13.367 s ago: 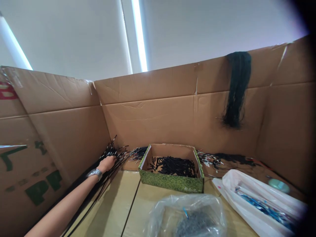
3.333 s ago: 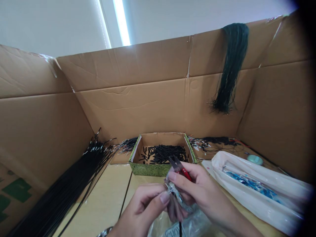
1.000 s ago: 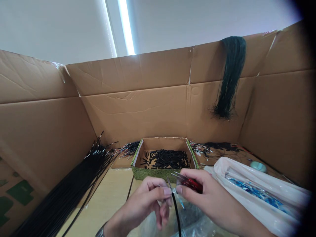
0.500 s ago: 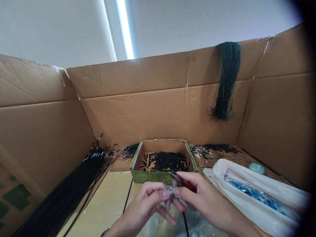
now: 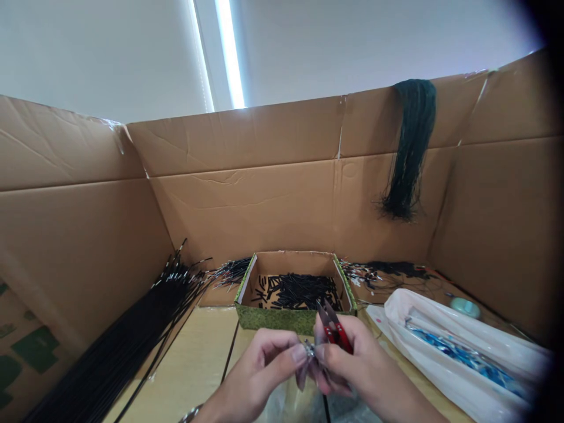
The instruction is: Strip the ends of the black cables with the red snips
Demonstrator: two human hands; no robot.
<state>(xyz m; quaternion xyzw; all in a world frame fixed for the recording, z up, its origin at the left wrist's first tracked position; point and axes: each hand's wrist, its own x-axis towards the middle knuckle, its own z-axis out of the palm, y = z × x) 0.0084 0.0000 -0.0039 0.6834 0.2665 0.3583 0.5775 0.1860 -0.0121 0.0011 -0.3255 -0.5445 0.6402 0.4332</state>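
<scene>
My left hand (image 5: pixel 268 367) is closed in a pinch on a small silvery piece (image 5: pixel 309 349) with thin greyish flaps below it; its exact kind I cannot make out. My right hand (image 5: pixel 352 358) meets it from the other side, thumb and fingertip on the same piece. Tucked in the right hand are red-handled thread snips (image 5: pixel 338 336), their blades apart and pointing up and away. Beneath the hands a thin black rod (image 5: pixel 326 405) shows in part. Just beyond them stands a green-patterned open box (image 5: pixel 268 318) with short black tubes (image 5: pixel 304 290) in it.
Long black rods (image 5: pixel 127 335) lie in a bundle at the left. A white plastic-lined tray (image 5: pixel 427 364) with blue-and-silver pieces is at the right, a pale green round object (image 5: pixel 465 308) behind it. Dark threads (image 5: pixel 409 147) hang over the cardboard wall (image 5: pixel 247 205). Clear plastic (image 5: pixel 282 402) lies below the hands.
The snips have turned more upright, and their blades now show apart. Both hands remain together at the silvery piece, with the fingers shifted slightly. The view has moved a little.
</scene>
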